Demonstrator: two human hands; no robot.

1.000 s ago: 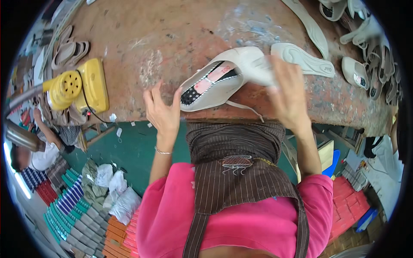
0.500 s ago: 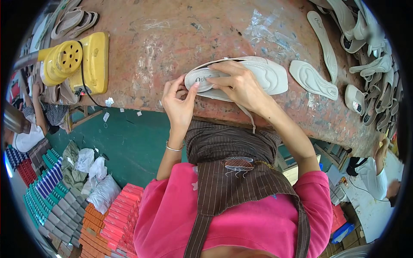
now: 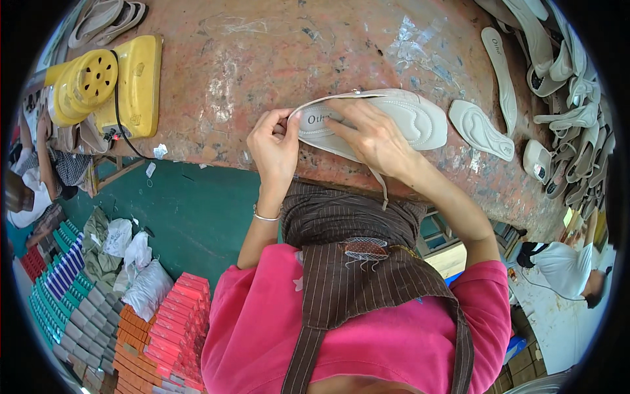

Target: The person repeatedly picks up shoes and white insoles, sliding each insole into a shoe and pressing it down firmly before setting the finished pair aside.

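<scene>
A pale grey sandal (image 3: 420,125) lies sole-down near the table's front edge, its toe to the right and a thin strap hanging over the edge. A cushioned insole (image 3: 314,129) with dark lettering at the heel sits inside it. My left hand (image 3: 274,146) is closed on the heel rim, thumb on the inner edge. My right hand (image 3: 379,139) reaches across the middle of the sandal, fingers bent into it and gripping around the insole. Its fingertips are partly hidden. Two loose insoles, one broad (image 3: 482,128) and one narrow (image 3: 500,72), lie to the right.
A yellow machine (image 3: 134,88) with a black cord stands at the table's left. Pale sandals (image 3: 105,23) lie behind it; a heap of shoes (image 3: 581,125) fills the right end. Stacked boxes (image 3: 177,328) and white bags (image 3: 146,289) are on the floor. Other people work at both sides.
The sandal sits slightly farther right in the view. My left thumb has moved off the insole's lettered heel to the rim. My right hand remains in the sandal, its fingers slightly shifted.
</scene>
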